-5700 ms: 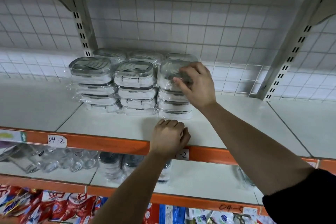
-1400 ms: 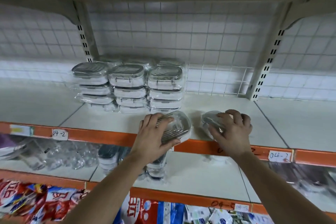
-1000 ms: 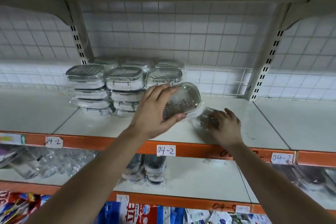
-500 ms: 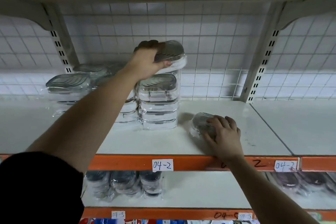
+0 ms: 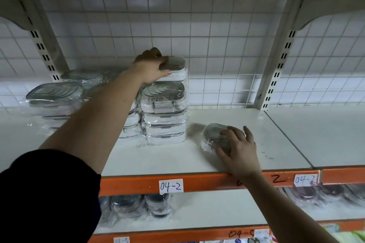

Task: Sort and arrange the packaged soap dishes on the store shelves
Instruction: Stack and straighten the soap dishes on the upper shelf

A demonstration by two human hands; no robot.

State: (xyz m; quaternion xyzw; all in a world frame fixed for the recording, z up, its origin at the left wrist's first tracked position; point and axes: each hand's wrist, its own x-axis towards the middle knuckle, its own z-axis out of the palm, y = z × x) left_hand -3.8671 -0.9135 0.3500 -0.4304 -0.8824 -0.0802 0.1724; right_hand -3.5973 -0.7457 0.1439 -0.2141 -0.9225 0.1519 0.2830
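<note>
Soap dish (image 5: 176, 69) in left hand (image 5: 151, 68)

1. The left hand (image 5: 152, 69) has lifted one soap dish (image 5: 174, 65) from the shelf's front edge onto the right-hand stack (image 5: 165, 116). It was held just above a moment ago and now sits there, still gripped.
2. The right hand (image 5: 239, 150) has moved a second soap dish (image 5: 214, 134) from the front edge deeper onto the shelf (image 5: 237, 116), near the stack's right side.

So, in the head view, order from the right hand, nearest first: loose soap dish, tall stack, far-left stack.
1. Loose soap dish, under the right hand.
2. Tall stack, to its left.
3. Far-left stack, far over left.
</note>
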